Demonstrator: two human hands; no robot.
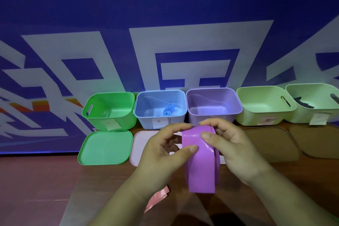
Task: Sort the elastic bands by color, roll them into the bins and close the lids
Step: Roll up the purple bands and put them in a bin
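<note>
While the left hand (161,150) and right hand (233,145) each pinch the top fold of the purple band (200,167) between thumb and fingers, holding it above the table just near of the purple bin (190,110), the job looks partly done: a blue band (168,112) lies rolled in the blue bin (145,118) and a dark band (304,104) sits in the far-right bin (300,115). This roll seems barely begun, a pink band (157,198) waits near left, and the lids in view lie off their bins, the green lid (106,147) included
</note>
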